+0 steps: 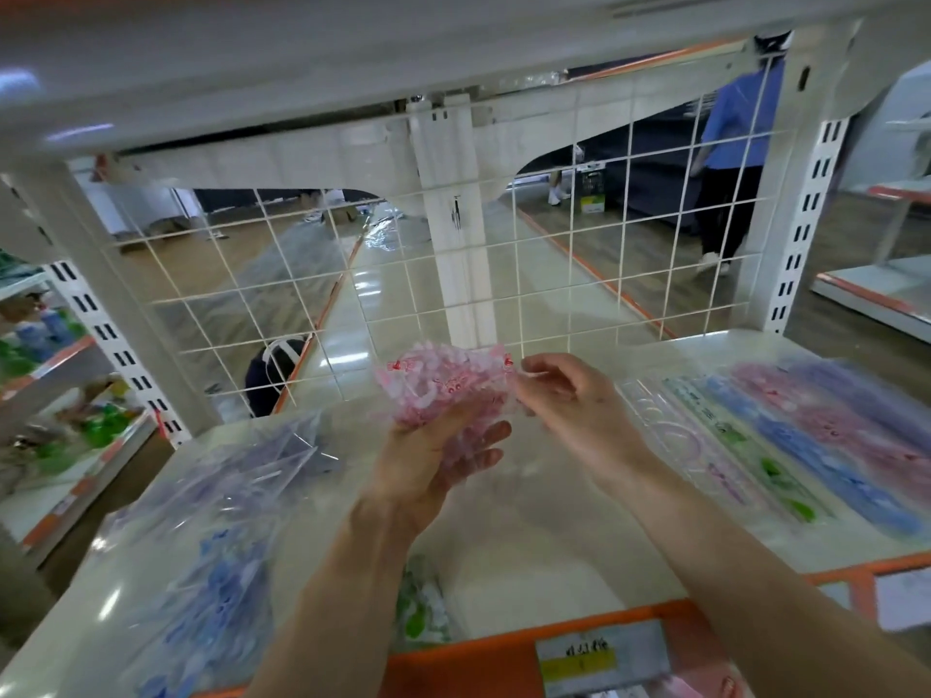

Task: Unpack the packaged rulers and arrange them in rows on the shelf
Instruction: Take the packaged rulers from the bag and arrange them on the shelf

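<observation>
Pink ruler pack in left hand, lengthwise toward mesh.

This is a shop, seen from its aisle. The cream metal shelf is retail racking: slotted uprights, a wire grid back, and an orange front strip carrying a price label. Rulers lie in rows on it as stock. Similar orange-edged shelves at the left hold packaged goods, and beyond the grid a person in a blue top stands on the wood floor
</observation>
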